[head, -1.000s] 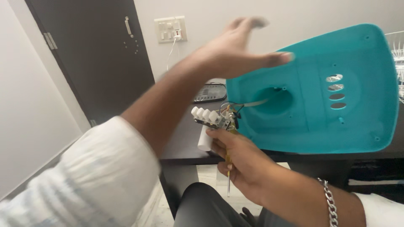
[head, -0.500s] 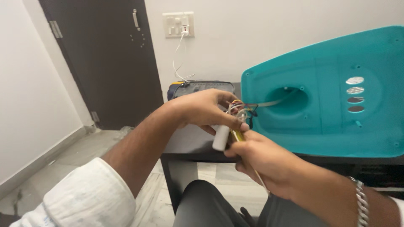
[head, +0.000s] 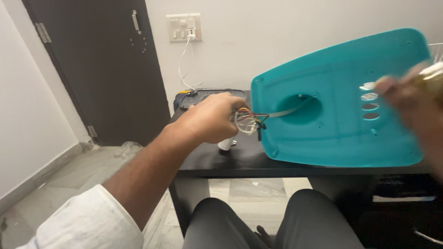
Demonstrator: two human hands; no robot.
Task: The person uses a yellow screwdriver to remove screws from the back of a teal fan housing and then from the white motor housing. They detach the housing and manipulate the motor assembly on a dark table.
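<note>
Left hand: the left hand (head: 210, 121) is curled into a loose fist over the table's left end, clenched round a bundle of wires (head: 248, 121); a white cylinder (head: 225, 144) shows just under the palm, though whether the hand grips it or it rests on the table cannot be told.
Wires: a tangle of white, red, yellow and black leads, held at the fingertips just off the left edge of the teal panel (head: 339, 99); one pale lead runs from the bundle into the panel's round hole (head: 302, 107).
Panel: a teal plastic cover, tilted up on the table (head: 240, 161), its lower edge along the table's front edge, with slots near its right side.
Right hand: the right hand (head: 408, 99) is blurred at the right edge, in front of the panel's slots; it seems closed on a yellowish tool (head: 431, 78), but the grip is too smeared to tell.
Back of table: a dark case (head: 196, 96) lies at the rear left corner, with a white cable (head: 184, 64) rising to the wall socket (head: 184, 27).
Beyond: a dark door (head: 99, 69) stands left of the table.
</note>
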